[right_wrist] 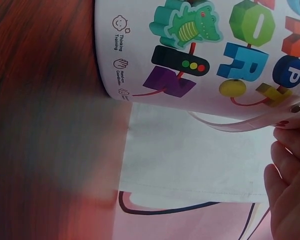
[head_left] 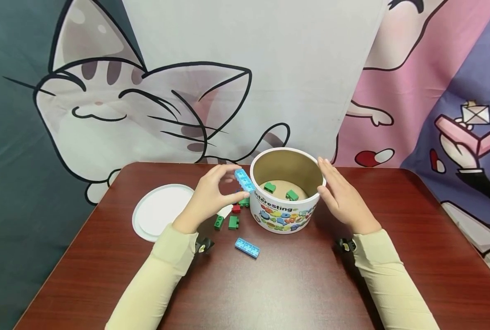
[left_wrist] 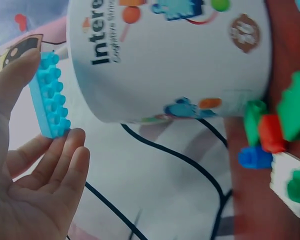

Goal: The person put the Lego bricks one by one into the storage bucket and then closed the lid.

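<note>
My left hand [head_left: 211, 195] pinches a light blue toy brick [head_left: 244, 180] between thumb and fingertips, beside the left rim of a round white bucket [head_left: 283, 220]. In the left wrist view the brick [left_wrist: 51, 95] stands tilted, its studs facing the bucket. My right hand [head_left: 347, 201] touches the bucket's right rim with its fingers extended. Two green bricks [head_left: 292, 195] lie on the bucket's floor. In the right wrist view, fingertips [right_wrist: 285, 160] sit by the bucket's rim near its handle [right_wrist: 235, 126].
Left of the bucket lie several green bricks [head_left: 233, 222], a red brick [head_left: 236, 209] and a blue brick [left_wrist: 255, 157]. Another light blue brick [head_left: 247, 248] rests nearer on the brown table [head_left: 302, 284]. A white round lid [head_left: 162, 211] lies at the left.
</note>
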Motion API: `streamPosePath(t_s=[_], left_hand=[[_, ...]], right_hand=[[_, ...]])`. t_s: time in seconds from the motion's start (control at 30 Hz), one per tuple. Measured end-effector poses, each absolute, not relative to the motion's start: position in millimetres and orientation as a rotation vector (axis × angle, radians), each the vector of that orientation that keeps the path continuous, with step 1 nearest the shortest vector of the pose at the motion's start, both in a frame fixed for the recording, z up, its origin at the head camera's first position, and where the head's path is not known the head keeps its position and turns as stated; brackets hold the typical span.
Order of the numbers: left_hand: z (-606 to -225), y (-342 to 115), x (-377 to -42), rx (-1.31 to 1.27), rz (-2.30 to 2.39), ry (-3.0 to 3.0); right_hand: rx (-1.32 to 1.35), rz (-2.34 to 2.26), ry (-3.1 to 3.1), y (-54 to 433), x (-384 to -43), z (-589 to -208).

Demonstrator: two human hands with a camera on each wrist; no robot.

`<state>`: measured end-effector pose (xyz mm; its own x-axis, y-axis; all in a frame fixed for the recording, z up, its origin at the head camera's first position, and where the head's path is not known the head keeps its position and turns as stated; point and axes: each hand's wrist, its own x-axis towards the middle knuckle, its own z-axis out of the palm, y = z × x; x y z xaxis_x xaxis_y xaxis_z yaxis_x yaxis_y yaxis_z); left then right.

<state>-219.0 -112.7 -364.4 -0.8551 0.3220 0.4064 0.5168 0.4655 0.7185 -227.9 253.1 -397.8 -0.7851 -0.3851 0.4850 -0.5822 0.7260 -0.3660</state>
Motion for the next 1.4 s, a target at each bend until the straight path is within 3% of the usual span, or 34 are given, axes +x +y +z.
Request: streamPosePath(t_s=[0.63, 1.4], left_hand=[[-330.4, -48.1, -235.6, -0.822, -1.183, -2.517], [-328.4, -5.3, -254.6, -0.694, -1.078, -2.824]], right_hand=[[0.742, 0.728, -2.564, 253.0, -228.3, -398.7], [0.737, 0.737, -2.573, 252.5, -226.1, -395.8]])
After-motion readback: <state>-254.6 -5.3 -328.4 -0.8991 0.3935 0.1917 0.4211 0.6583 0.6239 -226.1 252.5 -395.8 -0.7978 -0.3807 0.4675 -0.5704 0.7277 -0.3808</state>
